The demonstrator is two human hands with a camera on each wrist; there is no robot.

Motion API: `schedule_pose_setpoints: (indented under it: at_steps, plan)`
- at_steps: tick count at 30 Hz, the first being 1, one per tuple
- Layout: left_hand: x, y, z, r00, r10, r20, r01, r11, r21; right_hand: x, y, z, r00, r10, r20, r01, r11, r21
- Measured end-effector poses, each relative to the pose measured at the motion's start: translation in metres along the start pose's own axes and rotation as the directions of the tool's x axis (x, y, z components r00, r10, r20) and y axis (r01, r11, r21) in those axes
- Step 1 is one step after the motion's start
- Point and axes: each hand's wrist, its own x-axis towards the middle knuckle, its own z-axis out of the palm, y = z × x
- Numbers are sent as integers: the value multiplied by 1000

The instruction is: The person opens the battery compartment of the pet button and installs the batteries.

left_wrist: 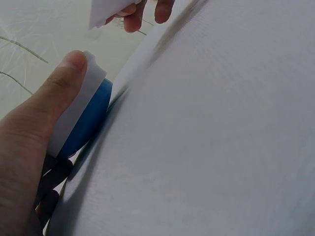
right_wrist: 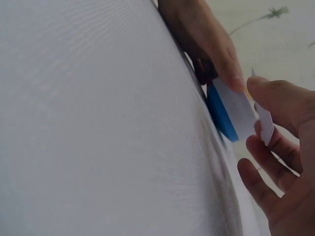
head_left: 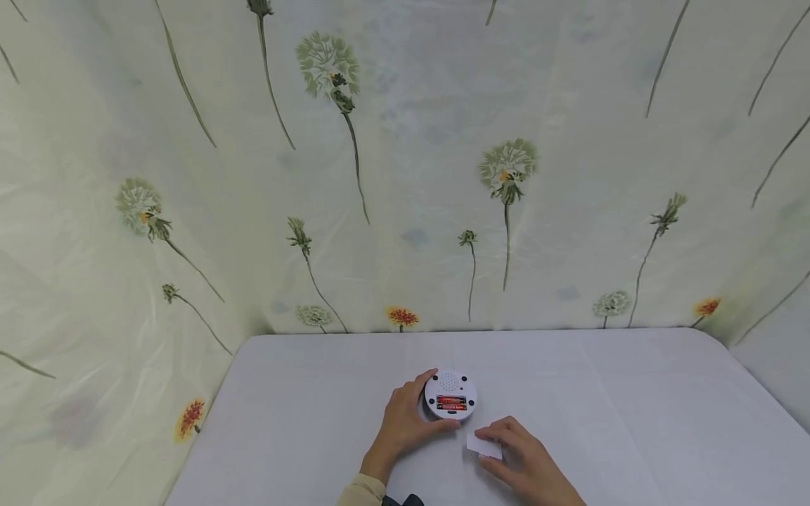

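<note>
A round white device [head_left: 450,383] lies on the table with its underside up, showing a grille of small holes, dark round feet and an uncovered battery compartment. Red batteries [head_left: 451,403] sit in that compartment. My left hand [head_left: 405,418] grips the device by its rim, thumb on the near side and fingers round the far side. A blue lower part [left_wrist: 91,120] of the device shows in the left wrist view. To the near right, my right hand [head_left: 522,457] pinches a small flat white cover [head_left: 484,445] between thumb and fingers, apart from the device.
A white cloth covers the table [head_left: 304,393], which has rounded far corners. Behind it and along its sides hangs a pale curtain [head_left: 411,176] printed with dandelions. A dark object [head_left: 413,500] shows at the bottom edge, beside the left sleeve [head_left: 363,490].
</note>
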Motion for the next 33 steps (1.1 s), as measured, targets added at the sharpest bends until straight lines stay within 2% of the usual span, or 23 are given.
schedule_pose_setpoints:
  at_steps: [4, 8, 12, 23, 30, 33]
  plan:
    - [0, -1, 0, 1000, 3, 1, -3, 1000, -3, 6, -16, -5, 998, 58, -28, -58, 998, -10]
    - [0, 0, -1, 1000, 5, 0, -5, 1000, -3, 12, -31, -12, 999, 12, -48, -12, 1000, -2]
    - [2, 0, -1, 1000, 15, -9, -15, 1000, 4, 16, -36, -16, 998, -29, -54, 29, 1000, 3]
    - [2, -3, -1, 998, 54, -29, -53, 998, 25, 19, -27, -8, 986, -107, -124, 105, 994, -21]
    - [2, -2, -2, 997, 71, -41, -70, 997, 24, 22, -8, 0, 995, -8, -102, 1, 998, -67]
    - [2, -1, -2, 997, 63, -33, -63, 998, 23, 25, -5, 1, 995, -5, -99, -2, 997, -74]
